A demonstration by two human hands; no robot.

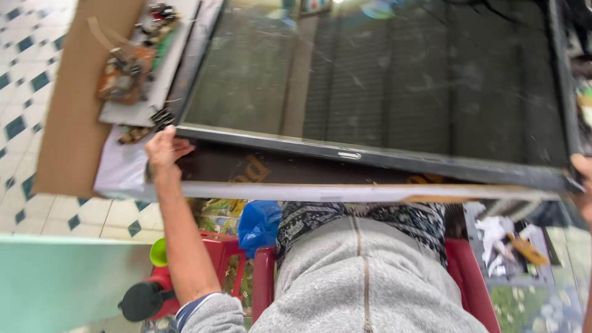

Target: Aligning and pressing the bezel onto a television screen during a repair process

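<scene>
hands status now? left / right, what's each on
Left hand: closed on the lower-left corner of the large flat screen panel.
Right hand: at the panel's lower-right corner, mostly out of frame; grip cannot be told.

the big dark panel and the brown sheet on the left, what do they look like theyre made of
The big dark panel looks like glossy glass or plastic in a dark metal or plastic frame: it mirrors the surroundings and shows scratches. The left hand holds its corner. The brown sheet looks like matte cardboard: plain brown, flat, cut edges.
</scene>
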